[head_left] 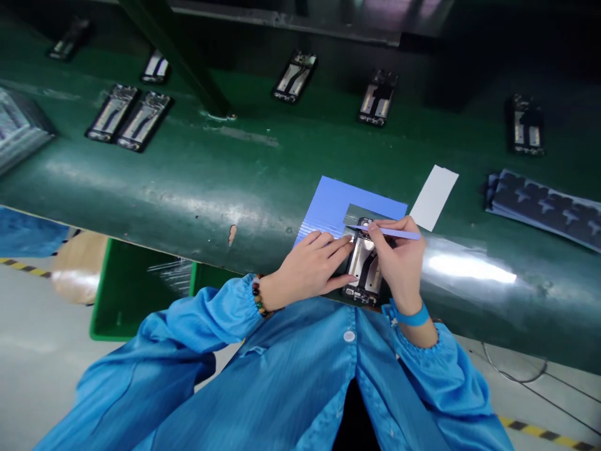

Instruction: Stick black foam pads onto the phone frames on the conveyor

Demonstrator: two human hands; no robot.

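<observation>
**One careless nudge from trouble**

The phone (365, 266) lies with its inner side bared, close against the worker's coat (300, 369). From where I stand, the worry is the tool (399, 233): the right hand (401, 257) pinches it like a pen, its dark tip over the phone's far end. Too much pressure could scratch or tear a small part there. The left hand (314, 266) is spread at the phone's left side, thumb and fingertip against it, clasping nothing that I can make out; how hard it presses, I can't tell. If it pressed lightly, the phone might skid, and a bumped elbow could push it towards the worker's lap.

The bench (225, 181) is green, glossy and chipped to the left of the phone. A blue sheet (347, 191) shows beyond the phone; how far it runs underneath is hidden. A white card (434, 197) lies to the phone's right. Lower down, well left of it, stands a green bin (134, 300). Dark sheets (547, 203) overlap well to the phone's right. Farther beyond it, more phones (295, 76) lie scattered, with a slanting post (178, 56) among those on the left, and deep shadow behind.
</observation>
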